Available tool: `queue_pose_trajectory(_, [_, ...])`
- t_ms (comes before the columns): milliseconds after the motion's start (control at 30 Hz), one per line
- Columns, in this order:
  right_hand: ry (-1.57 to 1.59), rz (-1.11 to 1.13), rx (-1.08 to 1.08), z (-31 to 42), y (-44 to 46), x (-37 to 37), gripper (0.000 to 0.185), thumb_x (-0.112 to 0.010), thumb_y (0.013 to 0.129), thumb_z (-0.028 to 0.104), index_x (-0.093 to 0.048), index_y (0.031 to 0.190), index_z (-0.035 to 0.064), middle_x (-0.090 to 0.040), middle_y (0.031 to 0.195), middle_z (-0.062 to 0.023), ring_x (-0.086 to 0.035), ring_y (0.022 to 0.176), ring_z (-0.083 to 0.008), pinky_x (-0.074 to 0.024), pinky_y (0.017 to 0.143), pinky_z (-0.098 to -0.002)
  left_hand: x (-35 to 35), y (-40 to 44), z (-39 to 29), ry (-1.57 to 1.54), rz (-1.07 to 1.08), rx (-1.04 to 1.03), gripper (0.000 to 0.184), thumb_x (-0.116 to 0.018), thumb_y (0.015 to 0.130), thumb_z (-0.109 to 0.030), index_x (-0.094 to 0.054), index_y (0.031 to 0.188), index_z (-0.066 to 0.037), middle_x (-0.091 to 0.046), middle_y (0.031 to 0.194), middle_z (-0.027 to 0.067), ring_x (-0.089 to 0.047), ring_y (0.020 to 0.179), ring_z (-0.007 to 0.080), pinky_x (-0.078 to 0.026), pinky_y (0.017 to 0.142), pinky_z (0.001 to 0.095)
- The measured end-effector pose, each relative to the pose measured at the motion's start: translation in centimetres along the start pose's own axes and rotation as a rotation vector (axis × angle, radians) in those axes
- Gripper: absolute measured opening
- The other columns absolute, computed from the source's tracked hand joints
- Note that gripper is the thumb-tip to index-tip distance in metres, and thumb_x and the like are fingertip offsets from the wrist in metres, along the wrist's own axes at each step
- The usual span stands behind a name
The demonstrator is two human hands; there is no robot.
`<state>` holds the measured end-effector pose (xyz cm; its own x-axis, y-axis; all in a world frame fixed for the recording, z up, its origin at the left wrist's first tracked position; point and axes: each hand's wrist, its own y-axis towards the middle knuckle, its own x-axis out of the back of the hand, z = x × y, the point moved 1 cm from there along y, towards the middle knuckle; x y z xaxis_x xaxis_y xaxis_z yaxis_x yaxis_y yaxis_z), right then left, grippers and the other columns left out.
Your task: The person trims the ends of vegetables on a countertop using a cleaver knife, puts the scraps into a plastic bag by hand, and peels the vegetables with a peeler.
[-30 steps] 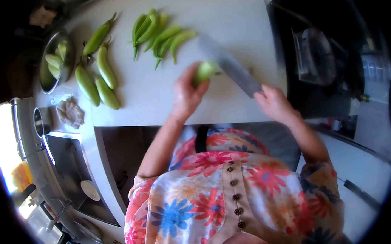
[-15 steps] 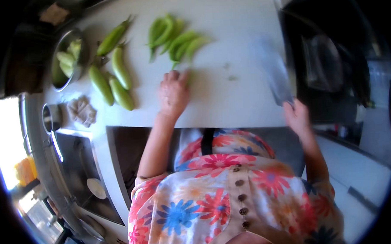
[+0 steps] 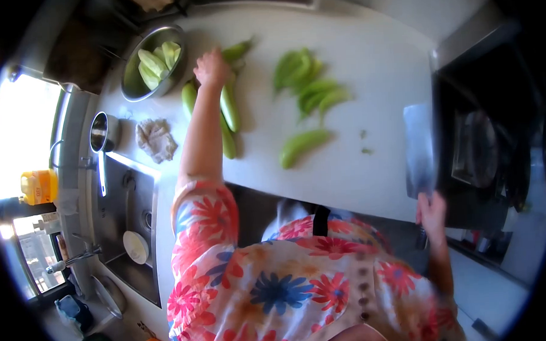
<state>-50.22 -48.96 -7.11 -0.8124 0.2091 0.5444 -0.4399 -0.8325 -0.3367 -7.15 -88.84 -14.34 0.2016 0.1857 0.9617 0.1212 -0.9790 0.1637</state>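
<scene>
My left hand (image 3: 211,67) is closed over the upper end of the green eggplants, its curled fingers covering the body of the topmost eggplant (image 3: 239,50). Beside and below it lie more green eggplants (image 3: 229,107), partly hidden by my forearm. My right hand (image 3: 431,213) grips a cleaver (image 3: 419,147) by the handle, its broad blade pointing away from me over the counter's right edge. Between my hands lies a single pale green vegetable (image 3: 305,146), probably a pepper. Farther back rests a loose group of green peppers (image 3: 309,79), slightly blurred.
A steel bowl (image 3: 124,85) with pale green pieces stands at the back left. Nearby are a crumpled cloth (image 3: 156,140) and a small saucepan (image 3: 98,133) by the sink (image 3: 109,215). Small green scraps (image 3: 366,150) dot the white counter (image 3: 370,185). A dark stove (image 3: 462,92) borders the right.
My left hand has moved left and away, from near the peppers to the eggplants, uncovering the pale green vegetable. My right hand still holds the cleaver. The view has turned left.
</scene>
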Motion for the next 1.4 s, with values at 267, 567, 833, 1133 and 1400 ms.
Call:
queue_pose_trajectory(267, [0.03, 0.043, 0.058, 2.6, -1.0, -1.0, 0.011, -0.049, 0.092, 0.01, -0.056, 0.091, 0.0012, -0.046, 0.05, 0.0007, -0.042, 0.037, -0.0062, -0.034, 0.035, -0.0223, 5.0, -2.1, -3.0, -0.122, 0.044, -0.248, 0.049, -0.067, 0.072, -0.029, -0.059, 0.116, -0.011, -0.061, 0.103, 0.0159, -0.058, 0.098, 0.0299, -0.046, 0.087, 0.039])
queue_pose_trajectory(567, [-0.216, 0.21, 0.234, 4.4, -3.1, -0.7, 0.013, -0.056, 0.088, 0.012, -0.055, 0.09, -0.0005, -0.053, 0.058, -0.0134, -0.054, 0.048, -0.0253, -0.0416, 0.048, -0.0321, 5.1, -23.2, -11.8, -0.741, 0.607, -0.517, 0.046, -0.069, 0.073, -0.023, -0.058, 0.111, 0.002, -0.062, 0.094, 0.0167, -0.061, 0.086, 0.0288, -0.047, 0.08, 0.0354])
queue_pose_trajectory(833, [-0.338, 0.284, 0.309, 3.8, -3.1, -0.7, 0.012, -0.057, 0.087, 0.011, -0.056, 0.091, 0.0004, -0.054, 0.063, -0.0185, -0.055, 0.055, -0.0351, -0.0427, 0.05, -0.0368, 3.7, -24.8, -11.5, -0.695, 0.497, -0.445, 0.05, -0.072, 0.067, -0.026, -0.06, 0.107, 0.002, -0.061, 0.088, 0.0164, -0.06, 0.082, 0.0298, -0.047, 0.078, 0.0354])
queue_pose_trajectory(1133, [-0.374, 0.349, 0.305, 3.6, -0.9, -1.2, 0.013, -0.056, 0.085, 0.009, -0.052, 0.085, -0.0039, -0.055, 0.067, -0.0223, -0.055, 0.062, -0.0393, -0.0435, 0.056, -0.0393, 2.0, -25.7, -12.2, -0.625, 0.45, -0.486, 0.05, -0.074, 0.064, -0.027, -0.061, 0.102, 0.004, -0.058, 0.084, 0.0162, -0.058, 0.077, 0.032, -0.047, 0.073, 0.0386])
queue_pose_trajectory(1400, [-0.454, 0.394, 0.246, 4.4, 2.6, -1.9, 0.017, -0.057, 0.084, 0.01, -0.054, 0.08, -0.0063, -0.055, 0.068, -0.0245, -0.056, 0.063, -0.0396, -0.044, 0.058, -0.04, 1.0, -25.0, -12.7, -0.537, 0.228, -0.652, 0.043, -0.074, 0.062, -0.023, -0.06, 0.095, -0.001, -0.055, 0.084, 0.016, -0.057, 0.076, 0.035, -0.047, 0.067, 0.0416])
